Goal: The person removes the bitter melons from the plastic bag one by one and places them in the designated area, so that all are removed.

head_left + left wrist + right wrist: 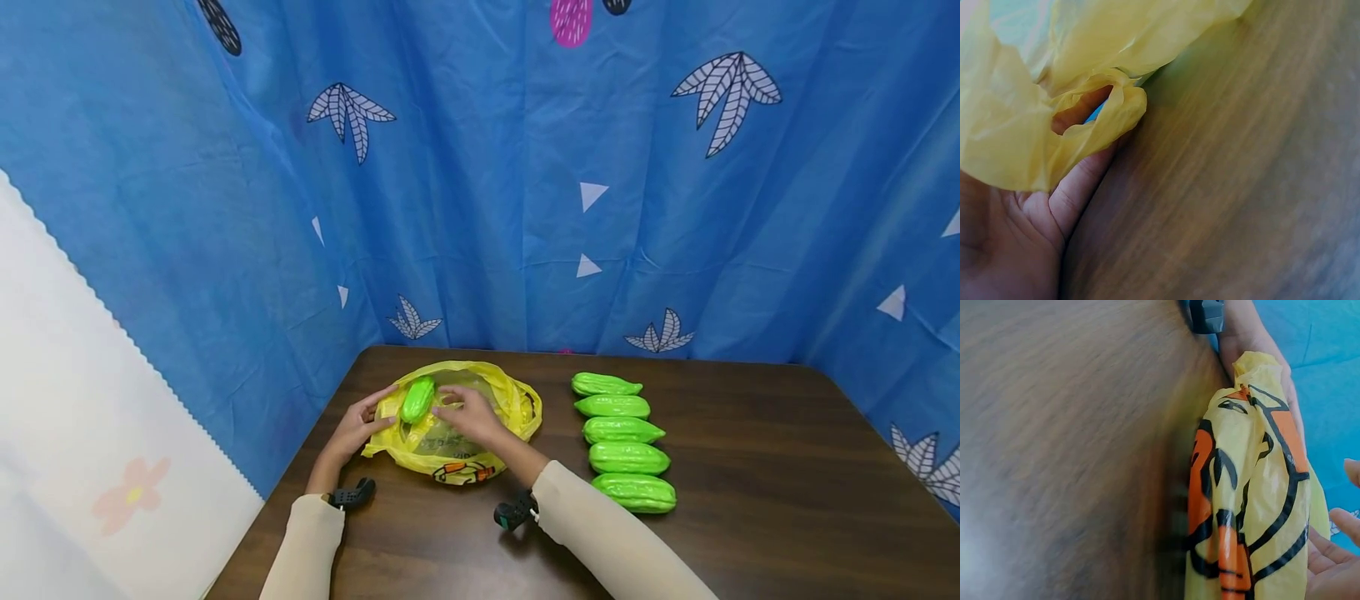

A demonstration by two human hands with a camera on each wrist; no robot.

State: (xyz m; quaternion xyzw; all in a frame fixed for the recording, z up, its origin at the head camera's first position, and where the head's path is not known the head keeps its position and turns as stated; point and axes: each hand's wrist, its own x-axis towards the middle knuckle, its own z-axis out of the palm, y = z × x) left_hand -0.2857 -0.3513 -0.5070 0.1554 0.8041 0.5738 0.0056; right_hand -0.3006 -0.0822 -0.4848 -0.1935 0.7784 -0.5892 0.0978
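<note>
A yellow plastic bag (525, 408) lies on the table with its mouth spread wide, facing up. Inside, at its left, rests a bright green ridged gourd (417, 400) that looks like a bitter melon. My left hand (358, 429) is at the bag's left rim, thumb and fingers spread apart; in the left wrist view the yellow plastic hides part of this hand (1016, 250). Over the bag's mouth, just right of the gourd, hovers my right hand (471, 415), fingers parted and holding nothing. The bag's printed side (1260, 500) fills much of the right wrist view.
Several similar green gourds (628, 458) lie in a column on the brown wooden table (757, 483), right of the bag. A blue patterned curtain (487, 208) hangs behind the table and along its sides. White cloth (75, 400) shows at the far left.
</note>
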